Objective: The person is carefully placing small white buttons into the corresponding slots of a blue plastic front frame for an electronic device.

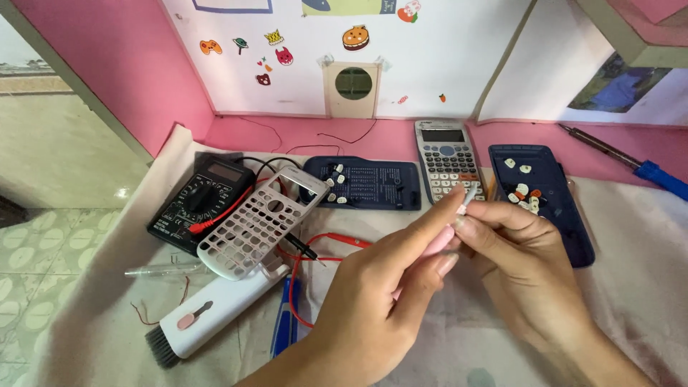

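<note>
My left hand [380, 294] is closed around a thin pink pen-like tool [436, 247] whose whitish tip [469, 195] points up and to the right. My right hand [527, 258] pinches the tool near that tip with thumb and forefinger. Both hands hover over a pale cloth [107, 315], just in front of a grey calculator [446, 158]. Right of it lies a dark blue calculator back cover [566, 215] holding several small loose keys [523, 192].
A silver key-frame cover [251, 229] leans on a black multimeter [197, 197] with red and black leads [301, 265]. A dark circuit panel [373, 183], a white brush tool [208, 315], a blue pen [285, 326] and a blue-handled soldering iron [645, 168] lie around.
</note>
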